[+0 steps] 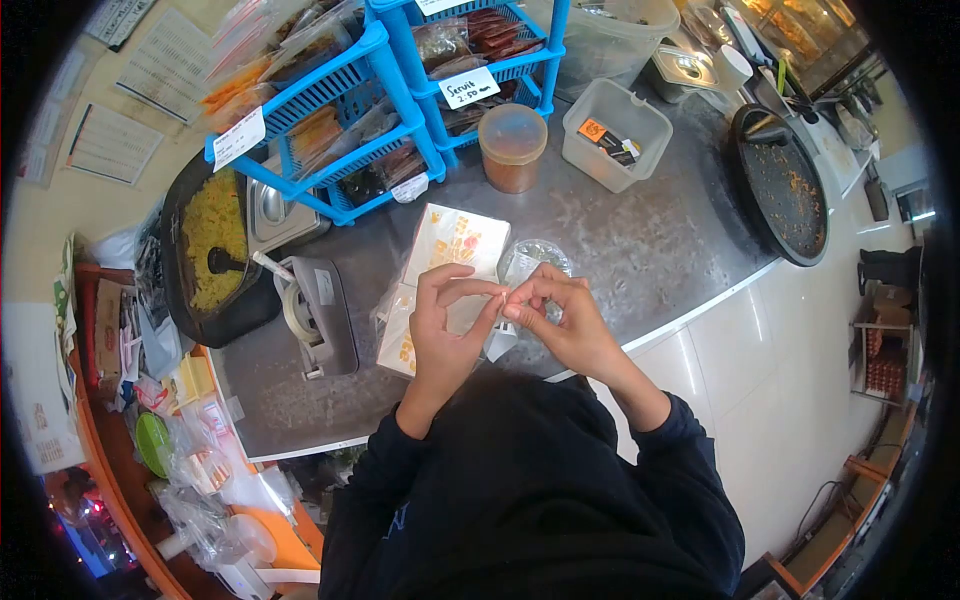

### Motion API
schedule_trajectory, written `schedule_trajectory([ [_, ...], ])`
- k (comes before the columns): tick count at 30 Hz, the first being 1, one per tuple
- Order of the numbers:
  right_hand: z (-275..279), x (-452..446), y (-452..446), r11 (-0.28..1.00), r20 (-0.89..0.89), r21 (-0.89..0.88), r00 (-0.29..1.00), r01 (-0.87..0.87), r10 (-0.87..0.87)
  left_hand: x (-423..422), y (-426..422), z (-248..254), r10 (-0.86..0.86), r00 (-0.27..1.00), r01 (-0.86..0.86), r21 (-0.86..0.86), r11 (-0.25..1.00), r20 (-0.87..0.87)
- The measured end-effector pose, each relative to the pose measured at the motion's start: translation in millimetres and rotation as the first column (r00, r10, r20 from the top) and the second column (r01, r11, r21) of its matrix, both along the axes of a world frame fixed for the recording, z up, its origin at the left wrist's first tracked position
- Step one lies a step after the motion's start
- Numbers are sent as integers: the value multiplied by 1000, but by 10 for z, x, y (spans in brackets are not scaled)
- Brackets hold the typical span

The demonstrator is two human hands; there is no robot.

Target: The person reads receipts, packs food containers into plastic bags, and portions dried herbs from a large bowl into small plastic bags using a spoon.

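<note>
Left hand [440, 322]: raised over the counter, thumb and forefinger drawn into a tight pinch.
Right hand [568, 322]: pinched the same way, fingertips meeting those of the left.
Small pale scrap [503, 298]: gripped at the very tips, right where both pinches meet; too small to identify.
White paper packs printed in orange and red [455, 240]: lying beneath and beside the left hand, partly hidden by it.
Round clear plastic container [545, 252]: just beyond the right hand, partly covered by it.
Dark grey metal counter [640, 240]: under the packs and container.
Grey tape dispenser with pale roll [335, 318]: left of the packs, apart from the grip.
Round lidded tub with brownish contents [512, 150]: farther back, below blue plastic racks [390, 130].
</note>
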State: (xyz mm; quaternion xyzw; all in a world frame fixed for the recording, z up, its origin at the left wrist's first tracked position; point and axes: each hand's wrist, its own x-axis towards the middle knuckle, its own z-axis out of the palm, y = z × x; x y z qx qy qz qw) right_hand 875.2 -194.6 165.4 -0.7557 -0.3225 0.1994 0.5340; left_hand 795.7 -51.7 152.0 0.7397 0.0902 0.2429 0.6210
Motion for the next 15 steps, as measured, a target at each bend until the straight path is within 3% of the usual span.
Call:
schedule_trajectory([
  [3,-37,9,-2,1000,-33,25,999,-2,3,-15,15,12,-36,998,26,184,983,46],
  [7,16,-24,-10,999,35,-35,999,-5,6,-19,11,4,-16,999,12,131,991,32],
  [9,14,-10,-14,1000,15,-6,1000,2,-2,-20,16,-11,-42,997,31,168,985,62],
  [15,0,-13,-17,1000,-12,-16,1000,4,-4,7,26,-6,-45,997,42,51,998,59],
])
